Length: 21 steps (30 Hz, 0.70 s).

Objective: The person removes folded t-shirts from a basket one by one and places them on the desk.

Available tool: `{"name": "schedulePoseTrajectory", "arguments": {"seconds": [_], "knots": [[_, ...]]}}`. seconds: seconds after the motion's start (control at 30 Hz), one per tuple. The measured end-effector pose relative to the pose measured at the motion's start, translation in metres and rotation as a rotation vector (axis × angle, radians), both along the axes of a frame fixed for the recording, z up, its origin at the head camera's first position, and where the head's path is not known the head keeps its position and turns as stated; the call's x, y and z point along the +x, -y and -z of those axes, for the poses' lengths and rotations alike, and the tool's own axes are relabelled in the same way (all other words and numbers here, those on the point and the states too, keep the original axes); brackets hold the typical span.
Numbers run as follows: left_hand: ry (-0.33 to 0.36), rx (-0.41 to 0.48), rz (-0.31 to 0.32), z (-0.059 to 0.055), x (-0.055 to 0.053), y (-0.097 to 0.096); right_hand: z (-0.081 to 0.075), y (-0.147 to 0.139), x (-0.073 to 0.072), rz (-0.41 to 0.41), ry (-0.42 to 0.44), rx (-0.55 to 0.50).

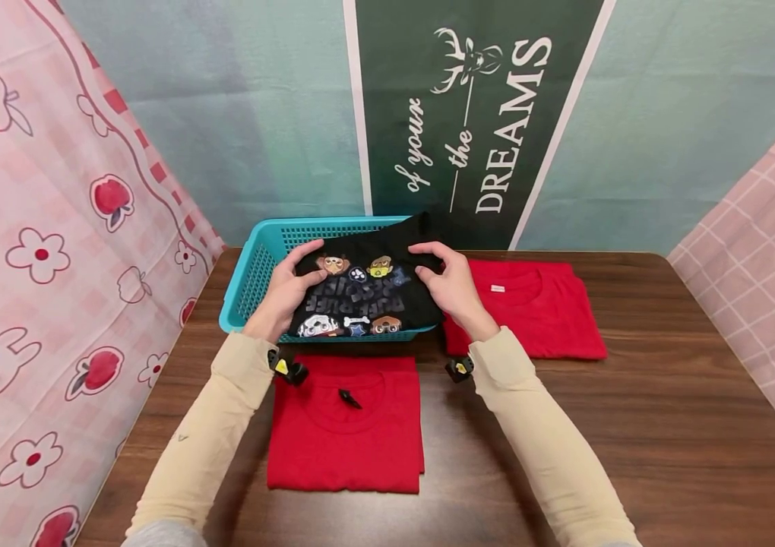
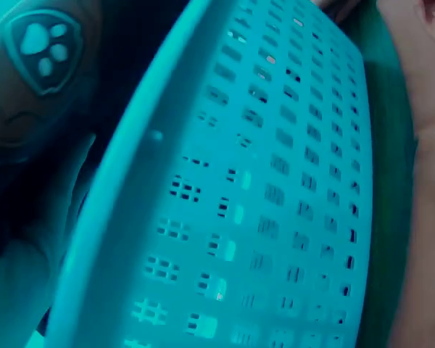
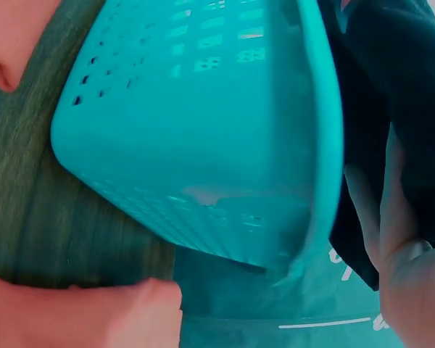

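Observation:
A black folded T-shirt [image 1: 367,292] with cartoon dog prints lies tilted over the turquoise plastic basket [image 1: 232,292], covering its middle and right part. My left hand [image 1: 285,289] grips the shirt's left side, thumb over the printed face. On the opposite side my right hand [image 1: 452,285] holds the cloth between thumb and fingers. One black corner sticks up past the basket's back rim. The left wrist view shows the perforated basket wall [image 2: 275,181] close up; in the right wrist view, fingers [image 3: 402,254] lie against the dark cloth [image 3: 370,109].
A folded red T-shirt [image 1: 346,456] lies in front of the basket, with a small black object [image 1: 349,399] on or above its collar. Another red T-shirt [image 1: 555,311] is to the right. Behind the brown wooden table [image 1: 661,425] hangs a green printed curtain [image 1: 257,114].

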State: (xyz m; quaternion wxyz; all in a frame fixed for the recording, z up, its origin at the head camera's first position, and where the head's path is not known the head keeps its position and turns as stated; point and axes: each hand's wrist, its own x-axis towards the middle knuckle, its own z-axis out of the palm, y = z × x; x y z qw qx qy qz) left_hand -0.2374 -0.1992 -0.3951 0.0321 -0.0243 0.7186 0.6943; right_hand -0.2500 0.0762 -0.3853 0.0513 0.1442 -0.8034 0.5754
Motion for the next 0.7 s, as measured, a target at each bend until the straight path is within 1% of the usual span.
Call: {"name": "schedulePoseTrajectory", "arguments": {"seconds": [0.17, 0.3, 0.4, 0.53, 0.63, 0.7], "knots": [[0.030, 0.155, 0.067, -0.004, 0.008, -0.002, -0.003, -0.007, 0.007, -0.003, -0.017, -0.015], [0.038, 0.236, 0.120, -0.007, 0.012, -0.004, -0.005, -0.013, 0.012, 0.005, -0.004, -0.024], [0.025, 0.236, 0.146, -0.008, 0.015, -0.007, -0.005, -0.016, 0.015, 0.011, 0.003, -0.021], [-0.008, 0.197, 0.152, -0.010, 0.019, -0.012, -0.006, -0.021, 0.020, 0.025, 0.004, -0.018], [-0.024, 0.196, 0.156, -0.011, 0.024, -0.018, -0.005, -0.024, 0.023, 0.038, -0.003, -0.014], [-0.030, 0.215, 0.168, -0.012, 0.027, -0.022, -0.005, -0.026, 0.024, 0.046, -0.012, -0.012]]}}
